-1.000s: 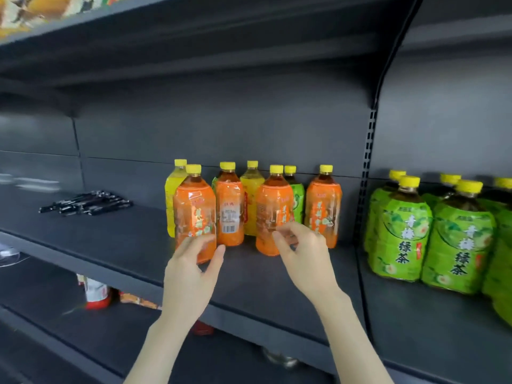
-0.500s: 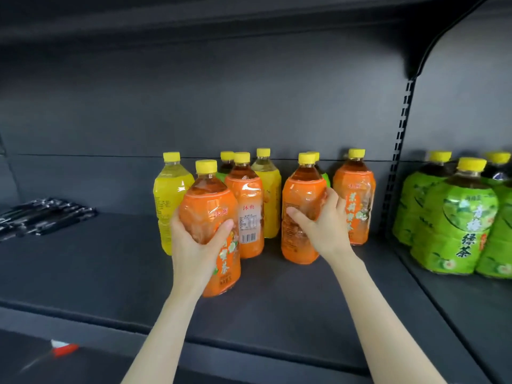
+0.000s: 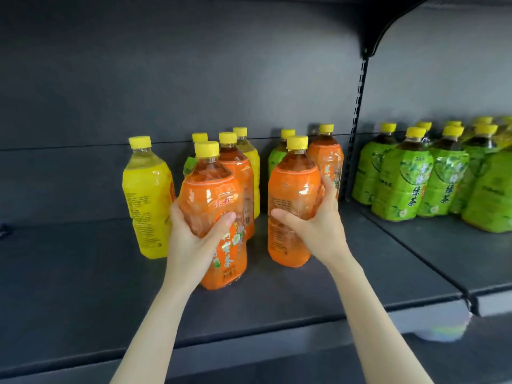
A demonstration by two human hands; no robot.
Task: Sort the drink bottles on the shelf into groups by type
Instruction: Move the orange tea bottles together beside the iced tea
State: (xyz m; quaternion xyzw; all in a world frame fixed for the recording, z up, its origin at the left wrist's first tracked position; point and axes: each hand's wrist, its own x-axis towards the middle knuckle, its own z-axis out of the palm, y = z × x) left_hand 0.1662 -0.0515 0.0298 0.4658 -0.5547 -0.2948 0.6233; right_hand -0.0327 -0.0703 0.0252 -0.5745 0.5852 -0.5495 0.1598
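Forward we have drawn two bottles on the shelf (image 3: 83, 286): our left hand (image 3: 191, 245) grips the left orange bottle (image 3: 207, 189), our right hand (image 3: 315, 231) the right orange bottle (image 3: 293, 187), both upright, ahead of the yellow bottle (image 3: 146, 200).

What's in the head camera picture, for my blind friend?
The left hand grips the front orange bottle, the right hand a second orange bottle, at a dark shelf. A yellow bottle stands left; green tea bottles crowd the right.
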